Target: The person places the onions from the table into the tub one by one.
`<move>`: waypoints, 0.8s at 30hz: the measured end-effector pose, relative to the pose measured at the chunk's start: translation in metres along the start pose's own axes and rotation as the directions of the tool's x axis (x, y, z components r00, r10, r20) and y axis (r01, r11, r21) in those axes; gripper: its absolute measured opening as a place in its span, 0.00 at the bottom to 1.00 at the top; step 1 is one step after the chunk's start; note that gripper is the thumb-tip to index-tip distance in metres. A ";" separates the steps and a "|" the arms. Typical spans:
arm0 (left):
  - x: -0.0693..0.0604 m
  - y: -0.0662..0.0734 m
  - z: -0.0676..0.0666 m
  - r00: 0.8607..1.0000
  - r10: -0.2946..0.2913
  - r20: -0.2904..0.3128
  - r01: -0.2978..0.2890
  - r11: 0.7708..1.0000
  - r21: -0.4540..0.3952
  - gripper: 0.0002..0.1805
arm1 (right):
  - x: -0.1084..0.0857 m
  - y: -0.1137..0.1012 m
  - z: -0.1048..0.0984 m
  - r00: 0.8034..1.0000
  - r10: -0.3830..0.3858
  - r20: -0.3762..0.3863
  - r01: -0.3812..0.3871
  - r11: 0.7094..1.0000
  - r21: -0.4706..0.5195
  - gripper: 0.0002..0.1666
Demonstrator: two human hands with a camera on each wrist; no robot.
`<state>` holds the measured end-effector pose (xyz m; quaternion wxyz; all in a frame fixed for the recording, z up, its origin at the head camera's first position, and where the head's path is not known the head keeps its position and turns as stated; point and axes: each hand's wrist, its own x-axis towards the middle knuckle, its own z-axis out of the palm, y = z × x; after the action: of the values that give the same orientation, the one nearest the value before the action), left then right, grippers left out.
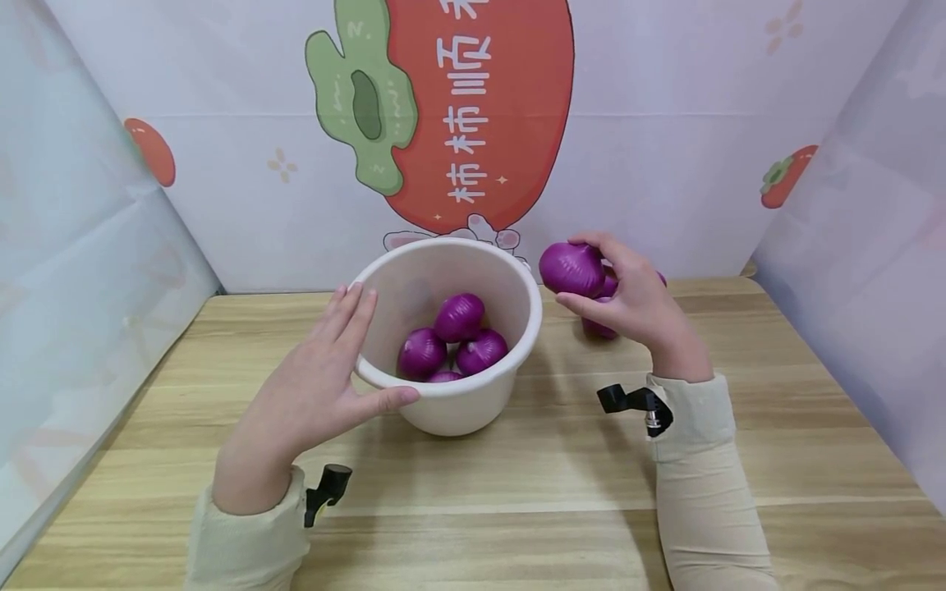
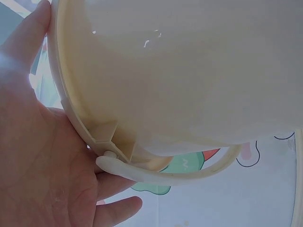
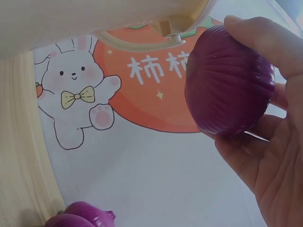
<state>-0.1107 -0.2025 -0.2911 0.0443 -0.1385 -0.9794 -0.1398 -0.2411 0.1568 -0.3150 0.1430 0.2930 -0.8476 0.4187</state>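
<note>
A white bucket [image 1: 452, 406] stands upright on the table, with several purple onions [image 1: 460, 318] lying in its bottom. Along its left rim rests my left hand [image 1: 314, 394], fingers fairly straight and thumb over the front edge. The left wrist view shows the palm beside the rim and the handle hinge [image 2: 111, 153]. To the right of the bucket, my right hand [image 1: 643, 304] holds a purple onion [image 1: 571, 268] above the table, between thumb and fingers. The right wrist view shows this onion [image 3: 229, 80] close up, apart from the bucket.
More purple onions [image 1: 600, 328] lie on the table under and behind my right hand, partly hidden by it. The wooden table [image 1: 473, 525] ends at a printed cloth backdrop [image 1: 665, 164], with cloth walls at left and right. The bucket's handle [image 2: 175, 177] hangs at its back side.
</note>
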 end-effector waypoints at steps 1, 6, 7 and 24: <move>0.000 0.000 0.000 1.000 0.000 0.000 0.000 1.000 0.001 0.64 | 0.000 0.000 0.000 1.000 -0.006 -0.006 0.006 1.000 0.002 0.38; 0.000 0.000 -0.001 1.000 0.005 0.000 -0.005 1.000 0.004 0.64 | -0.001 -0.003 -0.001 0.999 -0.026 -0.026 0.026 1.000 0.008 0.39; 0.000 0.000 -0.001 1.000 0.006 0.000 -0.006 1.000 0.003 0.64 | -0.001 -0.004 -0.001 0.999 -0.033 -0.030 0.033 0.999 0.006 0.39; 0.000 -0.001 -0.001 1.000 0.011 -0.012 -0.012 1.000 -0.005 0.64 | -0.002 -0.017 -0.002 0.979 -0.176 -0.102 0.177 0.984 -0.002 0.42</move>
<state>-0.1107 -0.2033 -0.2907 0.0504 -0.1434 -0.9780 -0.1428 -0.2288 0.1510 -0.3045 0.2215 0.3457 -0.8085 0.4216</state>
